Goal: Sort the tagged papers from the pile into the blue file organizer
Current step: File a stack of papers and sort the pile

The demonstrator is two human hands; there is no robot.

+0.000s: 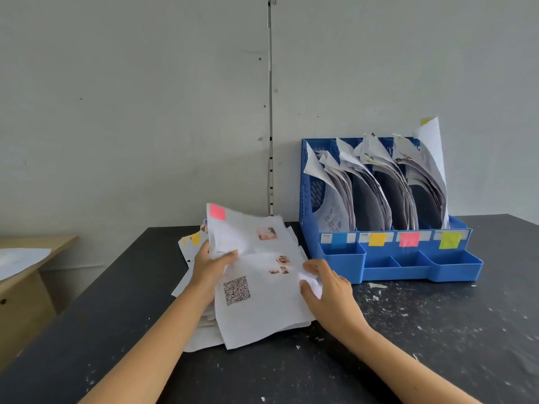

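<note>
A bare office or back-room workspace: a dark, paint-flecked counter (408, 330) against plain grey wall panels (131, 97), a blue file organizer (390, 258) stuffed with papers, a wooden side cabinet (26, 293).

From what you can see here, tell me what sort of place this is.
Probably a plain office or workroom: a blue file organizer with colour-tagged slots stands on a scuffed dark table against a bare wall, beside a pile of papers.
</note>
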